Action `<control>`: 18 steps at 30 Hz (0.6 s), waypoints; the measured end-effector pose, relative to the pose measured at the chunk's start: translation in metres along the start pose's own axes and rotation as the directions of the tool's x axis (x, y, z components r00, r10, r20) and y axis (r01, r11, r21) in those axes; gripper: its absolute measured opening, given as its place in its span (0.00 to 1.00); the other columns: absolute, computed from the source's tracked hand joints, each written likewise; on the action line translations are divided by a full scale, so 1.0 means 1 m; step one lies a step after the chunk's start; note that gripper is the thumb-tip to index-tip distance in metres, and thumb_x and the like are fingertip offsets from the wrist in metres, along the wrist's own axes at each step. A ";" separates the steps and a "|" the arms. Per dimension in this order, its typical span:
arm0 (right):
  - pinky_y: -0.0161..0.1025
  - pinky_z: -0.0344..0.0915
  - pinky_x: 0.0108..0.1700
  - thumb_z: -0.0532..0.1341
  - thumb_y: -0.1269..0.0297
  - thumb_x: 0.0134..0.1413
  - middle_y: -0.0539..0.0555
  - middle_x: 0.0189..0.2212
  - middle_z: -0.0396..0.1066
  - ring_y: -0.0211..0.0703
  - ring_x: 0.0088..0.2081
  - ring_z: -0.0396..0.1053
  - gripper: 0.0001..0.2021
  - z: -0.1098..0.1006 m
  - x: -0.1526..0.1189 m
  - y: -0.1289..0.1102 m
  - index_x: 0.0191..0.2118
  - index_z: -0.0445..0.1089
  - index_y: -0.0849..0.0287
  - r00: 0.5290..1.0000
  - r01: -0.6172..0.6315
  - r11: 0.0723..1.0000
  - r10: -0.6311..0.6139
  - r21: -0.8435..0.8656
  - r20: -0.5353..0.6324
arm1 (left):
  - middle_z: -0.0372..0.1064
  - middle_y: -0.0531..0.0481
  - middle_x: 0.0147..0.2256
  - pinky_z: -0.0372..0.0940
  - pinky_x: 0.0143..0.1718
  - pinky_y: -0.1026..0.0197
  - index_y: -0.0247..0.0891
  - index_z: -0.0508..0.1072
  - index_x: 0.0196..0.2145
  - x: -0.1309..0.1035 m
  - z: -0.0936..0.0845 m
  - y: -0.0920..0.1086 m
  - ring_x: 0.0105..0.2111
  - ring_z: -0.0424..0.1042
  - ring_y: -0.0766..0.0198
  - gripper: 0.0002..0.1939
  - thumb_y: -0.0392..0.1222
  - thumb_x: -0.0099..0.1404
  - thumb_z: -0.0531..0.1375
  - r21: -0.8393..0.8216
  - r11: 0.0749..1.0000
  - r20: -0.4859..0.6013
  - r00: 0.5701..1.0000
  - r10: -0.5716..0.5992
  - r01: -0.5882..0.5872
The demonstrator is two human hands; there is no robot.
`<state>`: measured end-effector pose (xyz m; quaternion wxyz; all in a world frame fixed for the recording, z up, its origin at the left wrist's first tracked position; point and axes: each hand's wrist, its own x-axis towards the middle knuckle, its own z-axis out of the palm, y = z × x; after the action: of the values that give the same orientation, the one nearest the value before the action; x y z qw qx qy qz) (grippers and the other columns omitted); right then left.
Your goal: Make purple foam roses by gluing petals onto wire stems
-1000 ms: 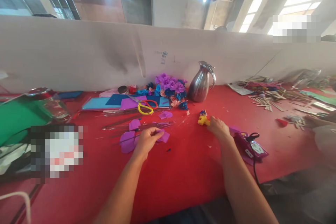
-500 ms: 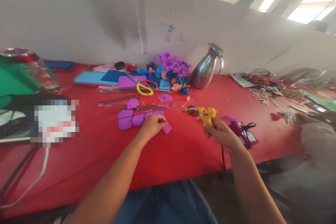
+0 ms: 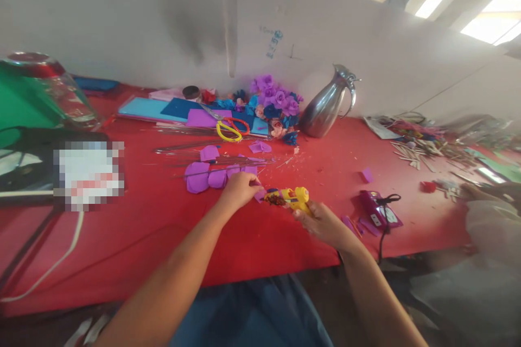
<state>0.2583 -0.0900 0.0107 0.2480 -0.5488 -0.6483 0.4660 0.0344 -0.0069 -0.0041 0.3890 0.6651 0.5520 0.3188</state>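
A long table (image 3: 134, 238) covered in red cloth runs along a pale partition wall (image 3: 122, 16), with daylight coming through roof windows at the upper right. At the back of the table lie flat blue and purple sheets (image 3: 163, 110), yellow-and-red scissors (image 3: 229, 129), a bunch of purple and blue paper flowers (image 3: 273, 105) and a steel jug (image 3: 328, 104). Thin metal wires (image 3: 191, 146) lie across the cloth in front of the sheets.

The person's left hand (image 3: 240, 191) rests palm down on the cloth, its fingers pressed together on a small purple petal (image 3: 259, 195) at the end of a row of purple petals (image 3: 209, 178). The right hand (image 3: 323, 223) is closed around the handle of a yellow glue gun (image 3: 291, 198), which is held level just above the cloth with its nozzle pointing left, close to the petal under the left hand; whether the nozzle touches the petal cannot be told.

To the right, a purple power strip (image 3: 380, 214) with a black cord sits near the front edge, with purple scraps beside it. Farther right lies a scatter of sticks (image 3: 419, 150), and another person's sleeve (image 3: 486, 222) rests at the table's far end. On the left stand a green bag (image 3: 20, 108) and a glass jar (image 3: 61, 92). The red cloth between the hands and the front edge lies open, as does the stretch left of the petals.
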 end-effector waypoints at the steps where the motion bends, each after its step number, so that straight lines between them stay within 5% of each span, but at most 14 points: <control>1: 0.32 0.47 0.21 0.56 0.47 0.55 0.44 0.18 0.52 0.31 0.19 0.50 0.18 0.000 0.000 0.000 0.31 0.63 0.59 1.000 0.006 1.000 -0.006 -0.019 0.004 | 0.70 0.52 0.19 0.55 0.29 0.62 0.39 0.75 0.19 -0.001 -0.001 0.001 0.23 0.66 0.63 0.04 0.34 0.48 0.64 0.046 0.999 0.022 1.000 -0.007 0.006; 7: 0.32 0.47 0.21 0.57 0.47 0.55 0.44 0.18 0.52 0.32 0.20 0.51 0.17 0.001 0.003 0.004 0.32 0.63 0.59 1.000 -0.031 0.999 0.031 -0.037 0.002 | 0.74 0.50 0.24 0.58 0.30 0.62 0.37 0.77 0.27 -0.003 -0.006 0.004 0.27 0.69 0.62 0.04 0.36 0.52 0.62 0.141 0.989 0.184 0.980 -0.070 0.044; 18: 0.32 0.48 0.20 0.57 0.47 0.52 0.45 0.16 0.55 0.33 0.18 0.54 0.17 0.000 0.005 -0.001 0.26 0.59 0.56 0.998 -0.044 0.995 0.039 -0.087 -0.058 | 0.73 0.51 0.24 0.56 0.29 0.63 0.37 0.77 0.28 -0.003 -0.006 0.003 0.26 0.68 0.63 0.06 0.34 0.51 0.61 0.171 0.985 0.162 0.985 -0.058 0.030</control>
<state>0.2567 -0.0850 0.0111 0.2320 -0.5852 -0.6495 0.4264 0.0300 -0.0092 0.0019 0.3831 0.7075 0.5570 0.2058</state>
